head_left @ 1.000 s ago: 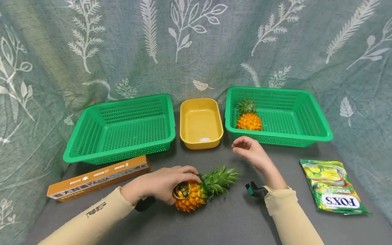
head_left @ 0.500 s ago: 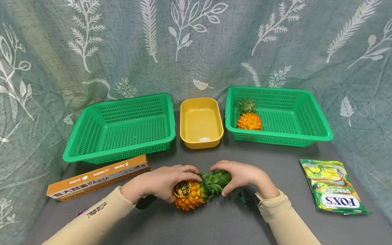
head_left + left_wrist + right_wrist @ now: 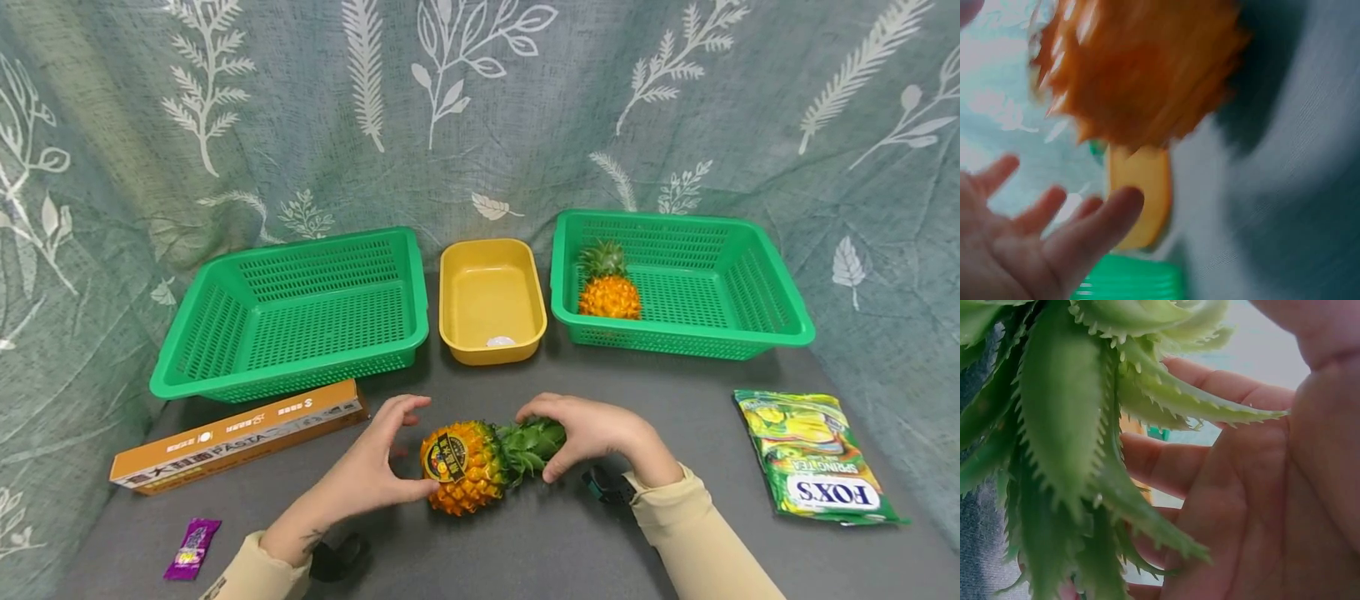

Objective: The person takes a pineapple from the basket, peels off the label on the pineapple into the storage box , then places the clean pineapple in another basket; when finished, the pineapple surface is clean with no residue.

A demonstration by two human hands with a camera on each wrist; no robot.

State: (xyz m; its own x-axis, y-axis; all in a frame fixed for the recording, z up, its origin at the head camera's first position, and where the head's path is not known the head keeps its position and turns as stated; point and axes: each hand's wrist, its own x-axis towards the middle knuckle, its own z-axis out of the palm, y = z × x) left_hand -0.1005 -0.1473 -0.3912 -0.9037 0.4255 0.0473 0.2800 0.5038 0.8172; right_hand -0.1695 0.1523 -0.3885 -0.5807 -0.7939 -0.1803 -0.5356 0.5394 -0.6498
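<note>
A small pineapple (image 3: 467,467) with a dark round label lies on its side on the grey table, leafy crown to the right. My right hand (image 3: 596,433) holds the crown (image 3: 525,450), thumb on the near side and fingers on the far side. Spiky green leaves (image 3: 1066,406) fill the space before the palm in the right wrist view. My left hand (image 3: 378,458) is spread at the fruit's left end, thumb tip right at its skin, fingers apart from it. In the left wrist view the blurred pineapple (image 3: 1141,75) stands beyond the open fingers (image 3: 1094,234).
Behind are a green basket (image 3: 341,354), a yellow tub (image 3: 491,357) with a whitish piece inside, and another green basket (image 3: 690,335) holding a second pineapple (image 3: 610,297). A pasta box (image 3: 240,437) and purple packet (image 3: 192,548) lie left. A Fox's bag (image 3: 817,458) lies right.
My right hand has come down and left from near the right basket onto the crown. My left hand has let go of the fruit and drawn back left, uncovering the purple packet.
</note>
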